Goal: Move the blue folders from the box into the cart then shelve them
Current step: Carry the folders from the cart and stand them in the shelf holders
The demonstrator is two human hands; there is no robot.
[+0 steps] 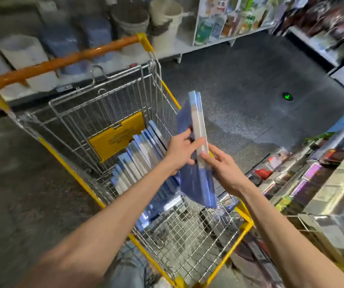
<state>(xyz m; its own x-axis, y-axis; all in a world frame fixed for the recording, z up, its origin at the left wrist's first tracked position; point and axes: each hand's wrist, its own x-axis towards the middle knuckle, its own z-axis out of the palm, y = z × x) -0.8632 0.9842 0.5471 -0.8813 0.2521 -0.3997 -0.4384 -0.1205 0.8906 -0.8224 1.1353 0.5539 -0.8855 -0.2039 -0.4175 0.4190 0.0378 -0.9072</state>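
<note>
Both hands clamp a thin stack (196,183) of blue folders above the one cart (244,225) — left hand (180,149) on its face, right hand (223,169) at its pale edge. Its long axis runs away from the person, far end tipped up. Below, a row (138,156) of folders stands on edge beside a yellow flap (115,136) — blur hides both counts.

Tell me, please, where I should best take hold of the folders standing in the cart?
By their top edges, from straight above. The folders stand on edge, packed side by side and leaning, so only the tops are free; the wire walls of the cart block the sides. First free a hand: left hand and right hand both hold a bundle.
</note>
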